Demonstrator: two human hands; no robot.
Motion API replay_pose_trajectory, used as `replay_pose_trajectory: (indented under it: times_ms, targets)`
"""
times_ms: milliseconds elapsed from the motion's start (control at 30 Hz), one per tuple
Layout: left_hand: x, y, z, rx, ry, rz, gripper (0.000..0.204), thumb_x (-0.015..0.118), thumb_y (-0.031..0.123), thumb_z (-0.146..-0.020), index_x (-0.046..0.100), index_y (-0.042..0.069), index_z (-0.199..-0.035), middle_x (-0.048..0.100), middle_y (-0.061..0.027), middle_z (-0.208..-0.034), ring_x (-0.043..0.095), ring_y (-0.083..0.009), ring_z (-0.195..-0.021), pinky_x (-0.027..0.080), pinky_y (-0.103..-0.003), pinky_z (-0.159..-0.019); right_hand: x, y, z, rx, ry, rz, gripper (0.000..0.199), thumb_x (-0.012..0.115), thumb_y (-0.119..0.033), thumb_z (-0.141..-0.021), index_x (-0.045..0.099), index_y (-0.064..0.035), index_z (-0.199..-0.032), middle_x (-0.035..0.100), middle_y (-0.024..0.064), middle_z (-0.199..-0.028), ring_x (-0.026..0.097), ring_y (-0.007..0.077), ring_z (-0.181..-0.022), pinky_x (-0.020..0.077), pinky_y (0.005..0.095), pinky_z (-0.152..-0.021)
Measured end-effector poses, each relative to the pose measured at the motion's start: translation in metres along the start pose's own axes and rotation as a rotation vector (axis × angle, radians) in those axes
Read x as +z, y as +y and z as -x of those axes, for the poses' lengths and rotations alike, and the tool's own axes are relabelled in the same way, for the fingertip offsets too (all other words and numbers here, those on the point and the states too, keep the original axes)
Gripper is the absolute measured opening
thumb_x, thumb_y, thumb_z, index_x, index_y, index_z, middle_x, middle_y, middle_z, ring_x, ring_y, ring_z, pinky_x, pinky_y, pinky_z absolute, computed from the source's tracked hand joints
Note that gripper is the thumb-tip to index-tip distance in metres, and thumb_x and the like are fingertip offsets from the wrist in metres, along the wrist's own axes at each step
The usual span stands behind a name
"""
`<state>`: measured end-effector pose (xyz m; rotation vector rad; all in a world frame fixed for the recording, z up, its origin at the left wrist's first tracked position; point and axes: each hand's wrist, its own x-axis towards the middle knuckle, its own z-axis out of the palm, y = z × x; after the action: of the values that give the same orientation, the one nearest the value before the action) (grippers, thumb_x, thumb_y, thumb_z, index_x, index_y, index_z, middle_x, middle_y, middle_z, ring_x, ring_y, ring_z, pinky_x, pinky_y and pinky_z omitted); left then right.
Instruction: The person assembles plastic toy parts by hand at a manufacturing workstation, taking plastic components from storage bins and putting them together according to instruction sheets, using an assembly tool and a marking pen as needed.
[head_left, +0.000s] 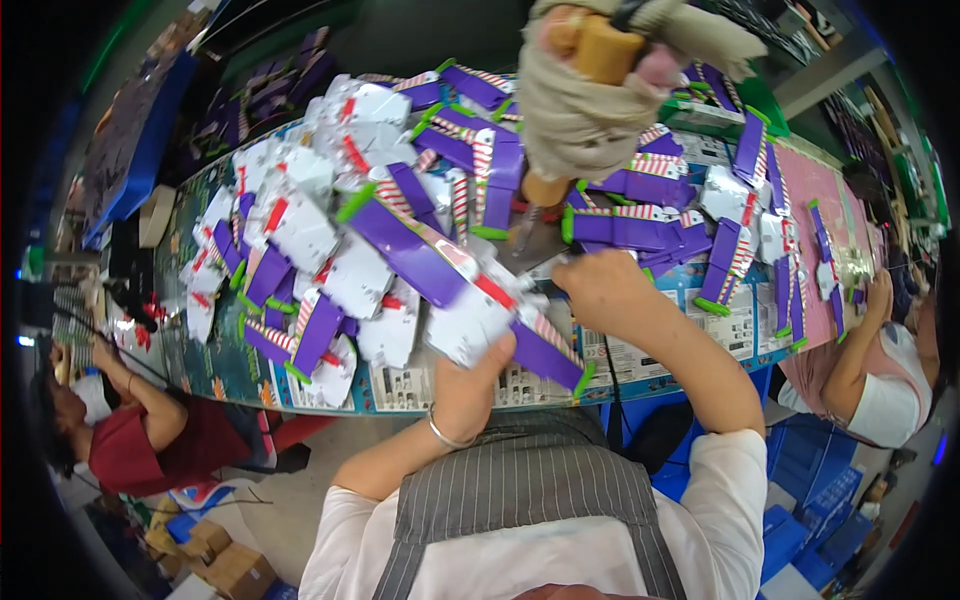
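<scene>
My left hand (468, 385) is closed on the lower edge of a toy wing pack, a white plastic body (465, 325) with a red strip and a purple wing on each side. One purple wing (405, 250) with a green tip reaches up to the left; the other points down to the right. My right hand (605, 290) has its fingers curled at the right of the pack, and whatever they may hold is hidden. Just above it hangs a cloth-wrapped power tool (585, 110), its metal tip (528, 225) pointing down, blurred.
White packs without wings (300, 225) are heaped on the left of the table. More purple-winged packs (735, 250) lie behind and to the right. A green bin (765, 105) stands at the back right. Co-workers (150, 430) sit at both sides.
</scene>
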<state>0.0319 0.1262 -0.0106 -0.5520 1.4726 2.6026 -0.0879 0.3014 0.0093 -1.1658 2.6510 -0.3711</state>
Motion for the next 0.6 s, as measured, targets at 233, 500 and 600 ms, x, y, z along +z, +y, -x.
replay_pose_trajectory:
  times_ms: [233, 500, 600]
  targets:
    - [-0.061, 0.005, 0.043, -0.367, -0.437, -0.21, 0.075, 0.062, 0.009, -0.086, 0.013, 0.003, -0.143, 0.041, -0.0084, -0.13, 0.045, -0.015, -0.114, 0.04, -0.029, -0.093, 0.003, -0.064, 0.047, 0.055, -0.296, 0.502, 0.004, 0.056, -0.012, -0.072, 0.059, -0.0098, -0.07, 0.062, 0.0068, -0.066, 0.063, 0.0182, -0.065, 0.0432, 0.0338, -0.057]
    - [-0.067, 0.007, 0.042, -0.288, -0.467, -0.4, 0.072, 0.061, 0.018, -0.087, 0.016, 0.004, -0.142, 0.049, -0.0071, -0.118, 0.051, -0.0106, -0.099, 0.046, -0.025, -0.076, 0.001, -0.034, 0.057, 0.078, -0.305, 0.016, 0.016, 0.057, -0.008, -0.074, 0.06, -0.0015, -0.088, 0.064, 0.0166, -0.08, 0.064, 0.0311, -0.078, 0.0503, 0.0393, -0.067]
    - [-0.067, 0.015, 0.046, -0.284, -0.54, -0.449, 0.073, 0.062, 0.02, -0.087, 0.017, 0.004, -0.141, 0.052, -0.0063, -0.112, 0.052, -0.0103, -0.095, 0.047, -0.025, -0.071, -0.003, -0.059, 0.073, 0.32, -0.026, -0.583, 0.029, 0.059, -0.012, -0.079, 0.056, -0.0005, -0.106, 0.064, 0.0154, -0.085, 0.064, 0.0288, -0.077, 0.0491, 0.0361, -0.07]
